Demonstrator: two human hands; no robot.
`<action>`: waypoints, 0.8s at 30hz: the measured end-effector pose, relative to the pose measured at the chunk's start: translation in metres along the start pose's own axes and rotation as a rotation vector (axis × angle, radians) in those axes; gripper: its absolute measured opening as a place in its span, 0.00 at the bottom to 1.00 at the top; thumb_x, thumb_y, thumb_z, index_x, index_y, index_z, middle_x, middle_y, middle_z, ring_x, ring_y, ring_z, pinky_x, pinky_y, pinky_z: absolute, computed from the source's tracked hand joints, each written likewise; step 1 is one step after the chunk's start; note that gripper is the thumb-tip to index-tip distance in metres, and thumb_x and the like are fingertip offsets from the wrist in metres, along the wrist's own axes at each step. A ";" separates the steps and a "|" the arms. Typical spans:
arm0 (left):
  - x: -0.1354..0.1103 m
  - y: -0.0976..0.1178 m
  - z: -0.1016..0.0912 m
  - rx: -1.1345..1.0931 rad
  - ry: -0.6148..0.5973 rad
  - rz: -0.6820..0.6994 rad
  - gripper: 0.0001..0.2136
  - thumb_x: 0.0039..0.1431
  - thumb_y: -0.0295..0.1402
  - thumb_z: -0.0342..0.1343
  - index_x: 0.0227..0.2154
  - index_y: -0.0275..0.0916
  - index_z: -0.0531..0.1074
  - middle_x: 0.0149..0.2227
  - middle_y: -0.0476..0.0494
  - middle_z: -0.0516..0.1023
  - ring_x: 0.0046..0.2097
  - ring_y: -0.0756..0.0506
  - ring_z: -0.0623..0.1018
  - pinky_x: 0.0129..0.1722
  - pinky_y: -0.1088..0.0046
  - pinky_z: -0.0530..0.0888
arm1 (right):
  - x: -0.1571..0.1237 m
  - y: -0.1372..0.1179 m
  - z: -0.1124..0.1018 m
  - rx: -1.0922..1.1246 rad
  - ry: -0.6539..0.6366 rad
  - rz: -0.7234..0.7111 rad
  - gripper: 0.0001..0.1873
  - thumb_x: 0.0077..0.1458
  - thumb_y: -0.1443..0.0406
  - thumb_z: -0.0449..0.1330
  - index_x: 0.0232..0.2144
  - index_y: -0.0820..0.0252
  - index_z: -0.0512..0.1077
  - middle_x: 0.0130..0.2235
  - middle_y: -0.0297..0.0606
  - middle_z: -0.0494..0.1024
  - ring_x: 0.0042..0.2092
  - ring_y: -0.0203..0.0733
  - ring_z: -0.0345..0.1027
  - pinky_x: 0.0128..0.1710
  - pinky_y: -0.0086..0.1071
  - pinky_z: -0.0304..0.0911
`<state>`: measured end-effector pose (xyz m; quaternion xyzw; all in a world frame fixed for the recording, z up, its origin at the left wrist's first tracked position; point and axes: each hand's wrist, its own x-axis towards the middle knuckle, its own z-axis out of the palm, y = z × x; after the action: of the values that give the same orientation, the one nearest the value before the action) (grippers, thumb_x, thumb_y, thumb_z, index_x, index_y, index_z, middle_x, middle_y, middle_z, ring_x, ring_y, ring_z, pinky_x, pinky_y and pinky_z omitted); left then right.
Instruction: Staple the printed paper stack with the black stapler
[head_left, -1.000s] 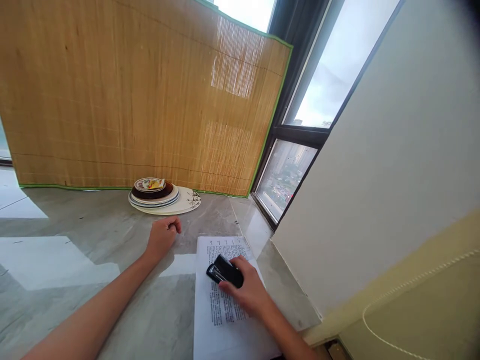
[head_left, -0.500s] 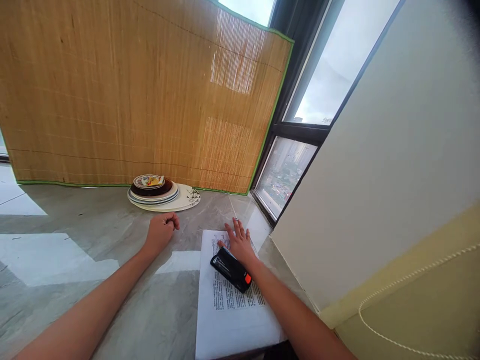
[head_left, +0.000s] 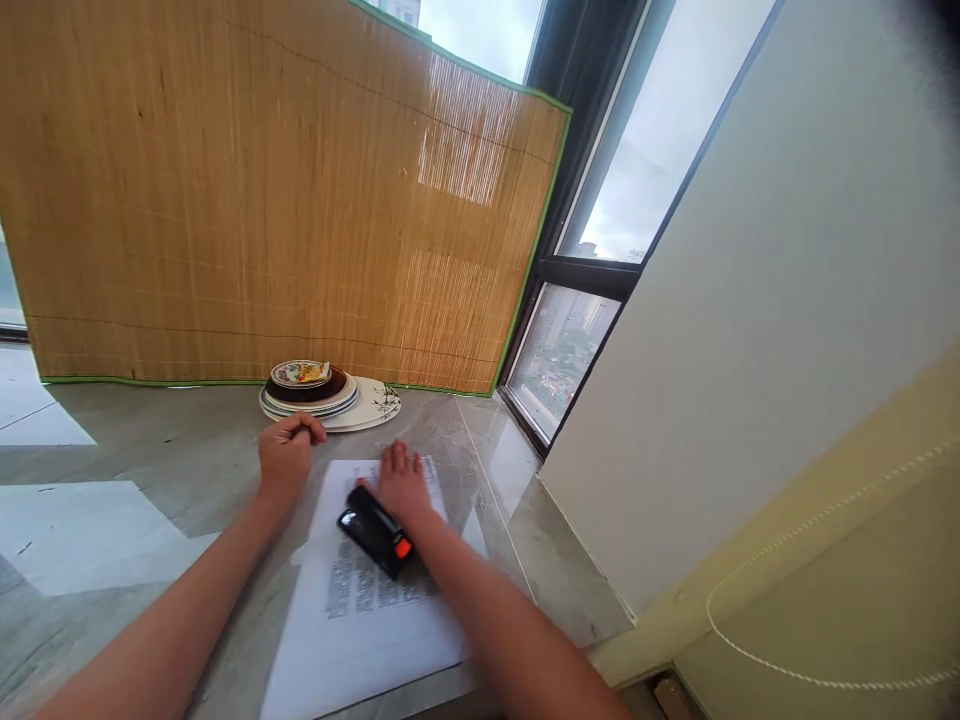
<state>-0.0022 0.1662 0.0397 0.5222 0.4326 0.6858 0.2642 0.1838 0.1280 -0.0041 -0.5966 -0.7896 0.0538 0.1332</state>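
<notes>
A sheaf of white printed paper lies on the grey marbled surface in front of me, slightly blurred. My right hand presses flat on its upper part, fingers stretched forward. A black stapler with an orange-red end lies slantwise on the print, just left of my right wrist. To the left of the paper, my left hand is curled into a loose fist close to the surface, and nothing shows in it. Just beyond that fist stands a stack of plates, partly covered by it.
A bamboo blind with green edging hangs behind the plates. At the right are a dark window frame and a pale wall. A looped cord hangs at lower right. The marbled surface ends at the wall.
My right hand has moved left, and the paper with the stapler on it has shifted left and turned. My left fist has moved left, nearer the plates. The view has tilted a little.
</notes>
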 end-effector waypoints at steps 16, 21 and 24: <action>0.011 -0.006 -0.017 -0.125 0.037 -0.009 0.03 0.38 0.26 0.51 0.17 0.39 0.68 0.19 0.51 0.68 0.23 0.51 0.65 0.21 0.77 0.58 | -0.021 -0.044 -0.002 0.141 0.041 -0.305 0.20 0.69 0.58 0.53 0.58 0.61 0.65 0.72 0.49 0.56 0.73 0.53 0.45 0.68 0.59 0.51; -0.019 0.002 0.011 0.207 -0.586 0.031 0.08 0.38 0.26 0.46 0.16 0.39 0.70 0.17 0.51 0.69 0.22 0.50 0.67 0.25 0.75 0.62 | -0.040 0.013 -0.015 0.119 0.050 -0.187 0.17 0.68 0.60 0.56 0.56 0.61 0.67 0.69 0.52 0.61 0.72 0.55 0.48 0.68 0.56 0.51; -0.036 0.002 0.028 0.351 -0.865 0.116 0.09 0.42 0.24 0.45 0.17 0.39 0.69 0.18 0.52 0.70 0.24 0.50 0.69 0.29 0.74 0.63 | -0.048 0.036 -0.020 0.108 0.080 -0.143 0.16 0.67 0.63 0.57 0.55 0.61 0.68 0.67 0.53 0.64 0.71 0.56 0.50 0.68 0.55 0.51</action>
<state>0.0357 0.1444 0.0265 0.8201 0.3625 0.3353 0.2892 0.2349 0.0908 -0.0012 -0.5324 -0.8202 0.0628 0.1998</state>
